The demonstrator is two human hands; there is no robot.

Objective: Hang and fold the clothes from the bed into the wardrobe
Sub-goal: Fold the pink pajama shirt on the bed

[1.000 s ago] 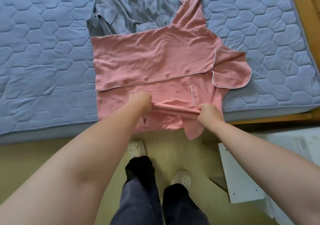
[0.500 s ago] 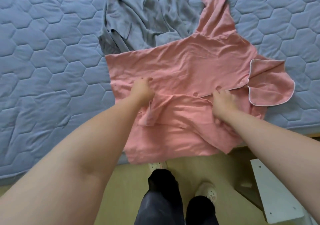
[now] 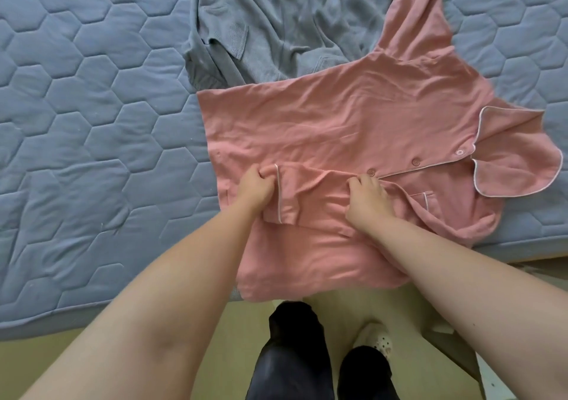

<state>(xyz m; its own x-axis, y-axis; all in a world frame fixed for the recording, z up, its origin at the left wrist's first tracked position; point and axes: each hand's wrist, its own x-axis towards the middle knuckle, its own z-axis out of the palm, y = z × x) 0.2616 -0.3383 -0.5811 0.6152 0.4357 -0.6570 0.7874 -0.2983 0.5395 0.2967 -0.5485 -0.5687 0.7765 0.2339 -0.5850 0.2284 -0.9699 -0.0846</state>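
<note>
1. Lying button-side up on the bed [image 3: 76, 122], at its near edge, the pink shirt [image 3: 338, 129] is showing white piping and wrinkles.
2. The left hand [image 3: 256, 185] is pinching the cuff of its folded-in sleeve [image 3: 299, 202].
3. The right hand [image 3: 367, 199] is gripping that sleeve's fold.

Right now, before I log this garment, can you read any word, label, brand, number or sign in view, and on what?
No readable text anywhere in view.
On the pink shirt: only white piping and buttons, no tag or print showing.
On the grey garment: no label showing.
On the quilted mattress: stitched hexagons only.
On the shoe: no legible brand.
</note>
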